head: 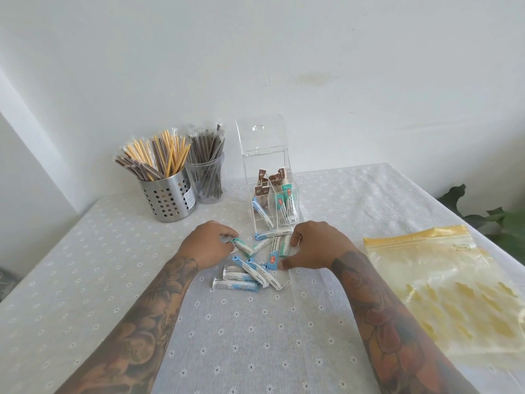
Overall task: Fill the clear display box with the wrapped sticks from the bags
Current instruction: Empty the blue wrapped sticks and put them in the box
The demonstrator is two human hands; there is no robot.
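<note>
Left grip (208, 243) pinching one wrapped stick (245, 247); right grip (314, 245) spread loose over scattered paper sticks (250, 270), just before clear acrylic display box (268, 191), lid up. Floral cloth tabletop (255, 336); crinkled yellow bag (443, 285) right; white wall (284, 52).

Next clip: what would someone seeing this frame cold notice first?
Two tattooed forearms reach in, the left hand and right hand gathering a loose pile of blue and white sticks at the centre of the table. Just behind stands the clear box, lid up, partly filled. A yellow bag lies flat on the right, and two cups of straws stand back left.
</note>
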